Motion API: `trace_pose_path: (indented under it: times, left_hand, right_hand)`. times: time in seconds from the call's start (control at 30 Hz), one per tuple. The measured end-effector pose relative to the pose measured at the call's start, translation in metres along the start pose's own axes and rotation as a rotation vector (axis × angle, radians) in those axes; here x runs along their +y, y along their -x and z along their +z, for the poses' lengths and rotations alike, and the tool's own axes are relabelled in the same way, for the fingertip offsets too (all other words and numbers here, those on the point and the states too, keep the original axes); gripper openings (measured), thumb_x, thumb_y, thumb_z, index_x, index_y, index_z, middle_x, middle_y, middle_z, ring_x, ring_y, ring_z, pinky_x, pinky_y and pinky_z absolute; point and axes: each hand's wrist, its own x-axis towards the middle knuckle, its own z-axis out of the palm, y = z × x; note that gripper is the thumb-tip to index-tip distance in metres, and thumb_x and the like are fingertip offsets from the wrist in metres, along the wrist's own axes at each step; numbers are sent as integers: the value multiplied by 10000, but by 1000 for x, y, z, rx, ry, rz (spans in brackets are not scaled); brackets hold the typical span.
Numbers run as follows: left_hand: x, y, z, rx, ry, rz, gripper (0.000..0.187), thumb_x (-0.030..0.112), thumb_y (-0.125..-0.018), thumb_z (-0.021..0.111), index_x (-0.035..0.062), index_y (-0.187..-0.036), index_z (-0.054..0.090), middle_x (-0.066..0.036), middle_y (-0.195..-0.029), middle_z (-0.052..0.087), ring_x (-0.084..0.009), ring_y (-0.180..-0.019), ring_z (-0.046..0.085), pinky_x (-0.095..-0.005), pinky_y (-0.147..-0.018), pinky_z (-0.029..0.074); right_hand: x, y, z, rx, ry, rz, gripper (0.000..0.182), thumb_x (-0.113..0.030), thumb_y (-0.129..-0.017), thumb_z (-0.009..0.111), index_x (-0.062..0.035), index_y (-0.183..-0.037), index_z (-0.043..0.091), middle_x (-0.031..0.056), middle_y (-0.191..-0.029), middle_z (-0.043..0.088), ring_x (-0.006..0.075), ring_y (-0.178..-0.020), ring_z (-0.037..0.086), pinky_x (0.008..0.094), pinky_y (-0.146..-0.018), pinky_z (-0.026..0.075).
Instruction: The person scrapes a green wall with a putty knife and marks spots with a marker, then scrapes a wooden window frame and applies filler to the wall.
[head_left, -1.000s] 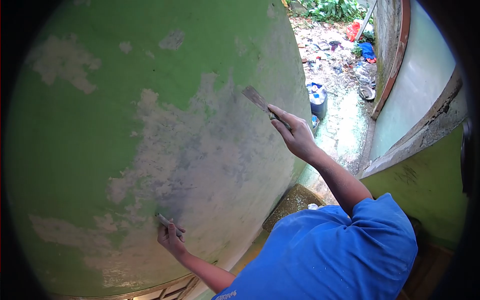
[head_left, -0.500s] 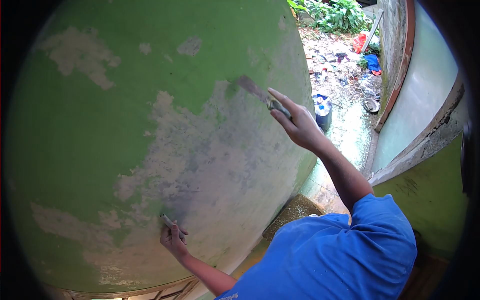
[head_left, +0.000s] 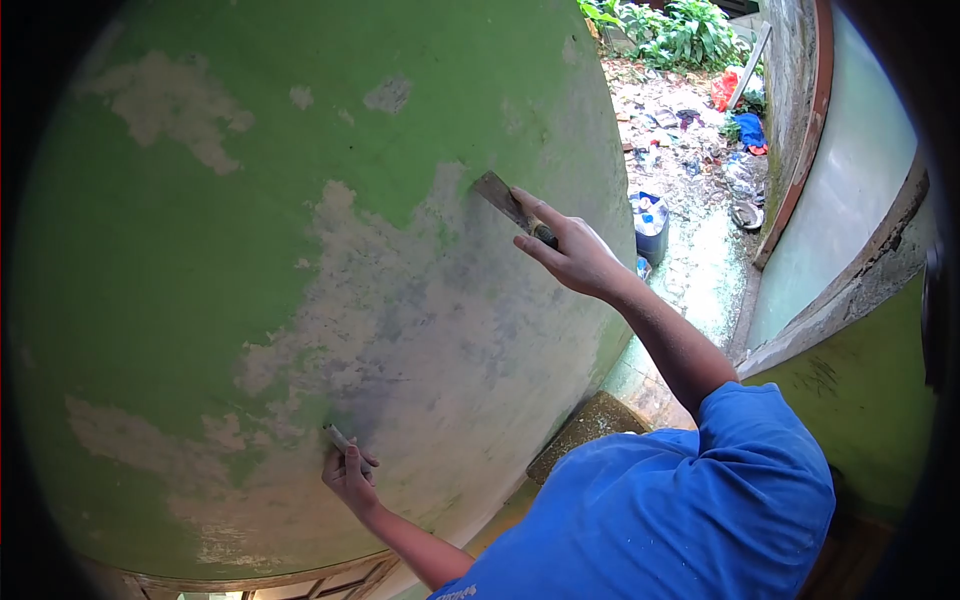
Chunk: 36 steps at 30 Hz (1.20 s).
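A wall with green paint (head_left: 200, 290) fills the left and middle of the head view. Across its centre spreads a bare, greyish-white patch (head_left: 430, 310) with ragged paint edges. My right hand (head_left: 575, 256) is closed around the handle of a scraper (head_left: 502, 196), one finger stretched along it. The flat blade lies at or close to the wall, by the patch's upper edge. Lower down, my left hand (head_left: 349, 480) grips a short grey stick-like object (head_left: 338, 436) beside the wall; its kind I cannot make out.
A dark blue bin (head_left: 651, 235) with things in it stands on the paved path beyond the wall. Litter (head_left: 685, 130) and green plants (head_left: 690, 35) lie farther out. Near the wall's foot is a brown speckled block (head_left: 590, 432). A curved whitish wall (head_left: 835, 180) rises at right.
My right hand and the scraper have moved a little down and left, with the blade now angled differently. The left hand stays nearly still. The view has shifted slightly.
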Motion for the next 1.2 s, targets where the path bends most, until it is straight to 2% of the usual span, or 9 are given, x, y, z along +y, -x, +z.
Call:
trace_pose_path:
  times: [0.33,0.43,0.5,0.53,0.6,0.7,0.93,1.0,1.2]
  left_hand:
    - [-1,0,0,-7,19,8,234,232,-867,620,-1,-881,624,-40,-552,544,-57,-389,402,-185,-351,248]
    - [-1,0,1,-1,11,-5,234,232,-868,619,-1,-882,624,-40,-554,546,-55,-389,401,-184,-350,248]
    - [-1,0,1,-6,13,0,232,230,-869,618,-1,-884,624,-40,-555,547,-54,-389,400,-184,-350,249]
    - [-1,0,1,-8,15,2,232,229,-869,617,-3,-879,624,-41,-553,546,-54,-388,398,-185,-350,250]
    - [0,0,1,-9,20,3,232,227,-869,616,-5,-874,625,-43,-551,545,-53,-386,396,-186,-350,251]
    - [2,1,2,3,-11,-15,231,220,-871,612,-10,-860,625,-46,-544,539,-53,-383,387,-189,-353,258]
    - [3,0,3,2,-1,-3,230,210,-872,608,-19,-854,623,-43,-537,530,-53,-384,379,-193,-359,264]
    - [3,0,3,5,14,-1,230,210,-872,609,-19,-854,623,-42,-537,529,-53,-385,381,-192,-359,262]
    - [4,1,4,6,-6,-9,236,208,-871,611,-27,-852,619,-44,-539,533,-53,-383,380,-189,-354,255]
  right_hand:
    - [-13,-6,10,25,34,-153,531,-204,-907,518,-96,-1397,342,215,-1216,550,342,-1137,527,389,-971,395]
    - [-19,0,13,40,61,-144,499,-215,-931,501,-103,-1393,351,213,-1126,587,346,-1047,566,392,-904,430]
    - [-23,1,14,46,107,-111,473,-229,-948,479,-116,-1392,359,198,-1000,608,344,-918,589,399,-812,450]
    - [-25,0,15,47,107,-112,473,-229,-948,479,-116,-1392,359,198,-1000,608,344,-918,589,399,-812,450]
    - [-30,-7,17,95,140,-162,457,-214,-952,471,-123,-1388,367,190,-891,597,345,-811,581,408,-745,445]
    - [-44,-29,19,140,118,-212,449,-215,-954,466,-118,-1382,374,197,-870,594,349,-793,580,412,-735,443]
    - [-42,-12,13,147,98,-233,445,-212,-955,466,-113,-1380,376,213,-884,596,361,-809,586,416,-736,441]
    - [-36,-9,18,122,128,-172,444,-211,-954,467,-114,-1378,377,221,-926,605,369,-850,592,418,-748,441]
    - [-42,-31,16,145,131,-176,439,-205,-950,475,-118,-1372,389,222,-968,612,383,-875,587,413,-765,444]
